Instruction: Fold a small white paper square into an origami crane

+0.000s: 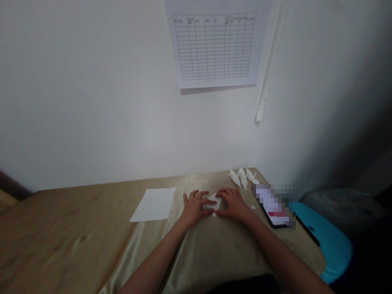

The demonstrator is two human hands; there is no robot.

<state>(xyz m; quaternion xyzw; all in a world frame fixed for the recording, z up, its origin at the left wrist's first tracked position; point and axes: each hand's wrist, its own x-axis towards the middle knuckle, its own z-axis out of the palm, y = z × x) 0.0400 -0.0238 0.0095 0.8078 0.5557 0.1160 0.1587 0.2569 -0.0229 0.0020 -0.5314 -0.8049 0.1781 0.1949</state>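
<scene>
A small piece of folded white paper [214, 199] lies on the cloth-covered table between my two hands. My left hand [196, 207] has its thumb and forefinger at the paper's left side, the other fingers spread over the cloth. From the right, my right hand [235, 205] grips the paper's edge with curled fingers and thumb. Part of the paper is hidden under the fingertips. Left of my left hand lies a lined white sheet [154, 205]. Several folded white paper shapes [241, 178] with pointed ends rest behind my right hand. A tiny paper scrap [252, 207] is beside that hand.
A phone [273, 206] with a lit, partly blurred screen lies at the table's right side. Beyond it is a blue rounded object [329, 241], perhaps a stool. The tan cloth-covered table [76, 237] meets a white wall, where a printed chart [216, 49] hangs.
</scene>
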